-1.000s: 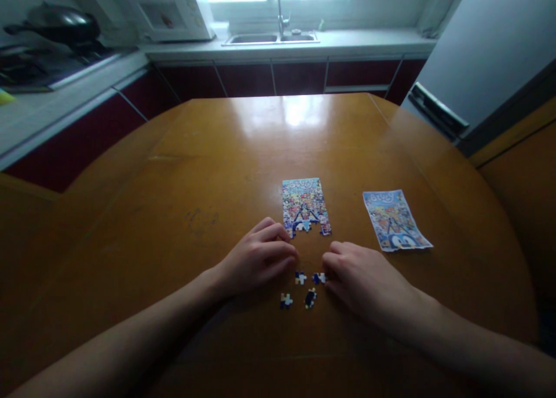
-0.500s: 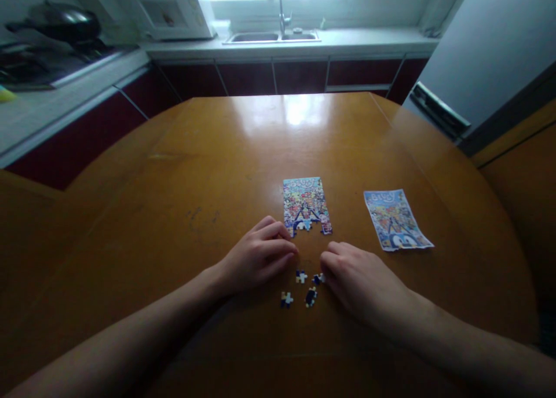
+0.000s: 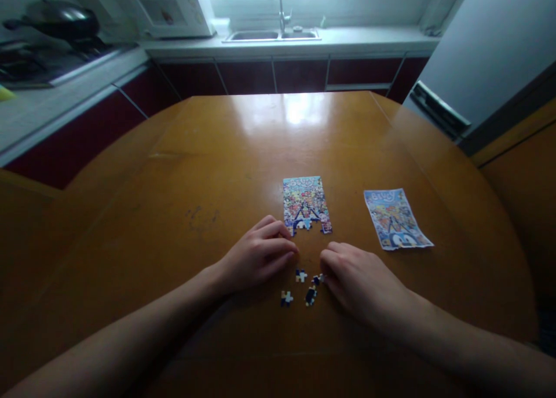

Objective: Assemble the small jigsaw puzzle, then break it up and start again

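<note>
A partly assembled jigsaw puzzle (image 3: 304, 201) lies flat on the wooden table, with a gap along its near edge. My left hand (image 3: 263, 253) rests at its lower left corner, fingers loosely bent and slightly apart, with nothing visible in them. My right hand (image 3: 354, 273) is low over the table with curled fingers; its fingertips are closed at a small puzzle piece (image 3: 318, 279), partly hidden by them. Between and below the hands lie loose pieces: a white and dark piece (image 3: 301, 275), a mostly dark piece (image 3: 310, 295) and another white piece (image 3: 286, 298).
A creased picture sheet (image 3: 397, 218) with a matching design lies to the right on the table (image 3: 243, 154). Beyond the table are a counter with a sink (image 3: 254, 36), a microwave (image 3: 169, 10) and a stove with a wok (image 3: 63, 20). A fridge (image 3: 486, 50) stands at the right.
</note>
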The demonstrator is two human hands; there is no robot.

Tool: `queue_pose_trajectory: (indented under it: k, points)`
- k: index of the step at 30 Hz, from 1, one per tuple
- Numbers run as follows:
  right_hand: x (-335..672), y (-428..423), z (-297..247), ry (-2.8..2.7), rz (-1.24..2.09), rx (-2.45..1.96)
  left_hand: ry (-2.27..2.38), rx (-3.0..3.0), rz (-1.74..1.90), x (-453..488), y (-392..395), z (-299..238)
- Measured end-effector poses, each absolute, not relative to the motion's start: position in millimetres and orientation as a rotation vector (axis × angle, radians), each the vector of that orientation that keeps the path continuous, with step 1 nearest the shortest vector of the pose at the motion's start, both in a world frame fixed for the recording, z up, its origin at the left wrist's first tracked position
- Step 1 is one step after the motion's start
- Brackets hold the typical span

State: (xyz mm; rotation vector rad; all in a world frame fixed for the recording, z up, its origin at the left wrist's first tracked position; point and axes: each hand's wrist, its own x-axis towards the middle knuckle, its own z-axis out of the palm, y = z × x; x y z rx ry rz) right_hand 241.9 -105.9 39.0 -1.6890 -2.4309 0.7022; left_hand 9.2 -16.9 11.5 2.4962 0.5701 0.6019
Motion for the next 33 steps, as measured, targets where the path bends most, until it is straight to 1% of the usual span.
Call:
queue_pose_trajectory:
  k: [7, 14, 20, 27, 30, 33]
  points:
    - [241, -104, 42, -2.331, 0.846, -1.667, 0.577, 2.471, 0.589, 10, -17, 13]
    - [239, -99, 44, -2.018, 1.082, -1.623, 0.580, 2.465, 0.598, 11, -16, 14]
    - [231, -95, 40, -1.648, 1.211, -1.436, 0.542, 2.477, 0.712, 10, -17, 15]
    - [218, -97, 30, -1.226, 1.538, -1.273, 0.480, 2.549, 0.909, 11, -21, 17]
    - [216, -97, 28, -1.123, 1.634, -1.215, 0.475, 2.540, 0.951, 12, -21, 17]
    - [216, -98, 28, -1.103, 1.650, -1.207, 0.455, 2.536, 0.951, 12, -22, 17]
